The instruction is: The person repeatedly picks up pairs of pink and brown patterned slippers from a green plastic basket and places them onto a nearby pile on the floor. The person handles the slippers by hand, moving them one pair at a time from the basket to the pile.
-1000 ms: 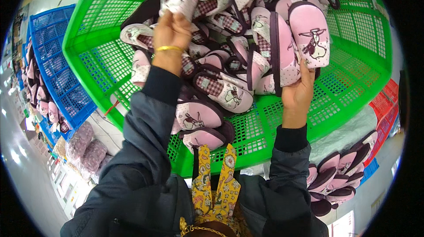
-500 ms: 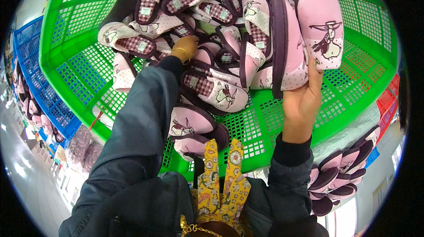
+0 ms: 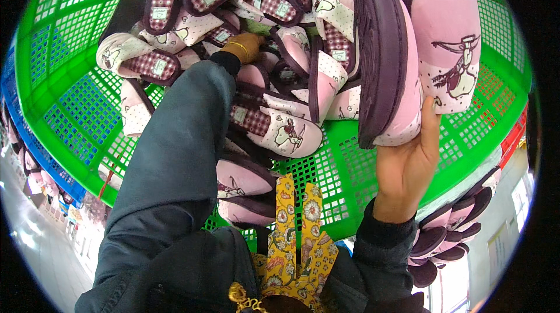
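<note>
My right hand [image 3: 407, 167] grips a pair of pink slippers at their lower ends. One slipper [image 3: 391, 62] stands edge-on with its dark sole to the left; the other slipper [image 3: 446, 33] shows its pink upper with a printed cartoon animal. My left hand [image 3: 244, 48] reaches into the pile of slippers, and its fingers are mostly hidden, so any hold there cannot be made out. Beside that hand lie a slipper with a checked insole [image 3: 153, 67] and a pink-trimmed slipper [image 3: 293, 48]. Below my left wrist rests another checked slipper [image 3: 286, 133].
The pile sits in a large green plastic basket [image 3: 344, 158] with lattice walls. Two pink slippers [image 3: 245, 187] lie at its near side. Outside stand a blue basket [image 3: 44, 155] at left, a red basket [image 3: 513, 141] at right, and stacked slippers [image 3: 446, 228] below right.
The view has come closer, so the basket and slippers look larger. The pair in my right hand appears nearer, still gripped. My left hand remains among the piled slippers.
</note>
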### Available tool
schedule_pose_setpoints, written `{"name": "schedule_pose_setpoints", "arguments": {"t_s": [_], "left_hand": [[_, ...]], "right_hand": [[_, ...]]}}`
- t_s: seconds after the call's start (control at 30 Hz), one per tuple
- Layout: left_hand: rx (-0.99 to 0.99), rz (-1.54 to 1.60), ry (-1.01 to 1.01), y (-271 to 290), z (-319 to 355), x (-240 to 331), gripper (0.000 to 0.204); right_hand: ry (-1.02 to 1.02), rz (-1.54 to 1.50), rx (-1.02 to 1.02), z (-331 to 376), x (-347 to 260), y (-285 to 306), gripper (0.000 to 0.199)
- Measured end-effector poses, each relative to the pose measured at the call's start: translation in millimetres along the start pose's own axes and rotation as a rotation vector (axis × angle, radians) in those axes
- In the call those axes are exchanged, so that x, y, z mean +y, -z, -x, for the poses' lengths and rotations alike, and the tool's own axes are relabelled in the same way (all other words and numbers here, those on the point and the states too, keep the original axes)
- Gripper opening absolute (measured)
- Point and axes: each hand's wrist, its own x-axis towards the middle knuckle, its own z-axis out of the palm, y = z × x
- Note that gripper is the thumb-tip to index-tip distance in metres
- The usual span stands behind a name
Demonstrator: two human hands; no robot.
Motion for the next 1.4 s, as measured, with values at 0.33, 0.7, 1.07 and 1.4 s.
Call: {"name": "schedule_pose_setpoints", "arguments": {"t_s": [0.33, 0.7, 1.07, 1.4], "left_hand": [[-0.094, -0.199, 0.026, 16, -1, 25, 0.041], [0.936, 0.195, -0.078, 67, 165, 22, 0.026], [0.881, 1.197, 0.479, 119, 363, -80, 0.034], [0.790, -0.281, 0.487, 151, 345, -123, 0.032]], "right_hand": [[0.020, 0.020, 0.020, -5, 2, 1, 0.038], [0.029, -0.029, -0.082, -15, 2, 15, 0.036], [0.027, -0.009, -0.074, -26, 7, 28, 0.030], [0.013, 0.016, -0.053, -22, 3, 24, 0.030]]}}
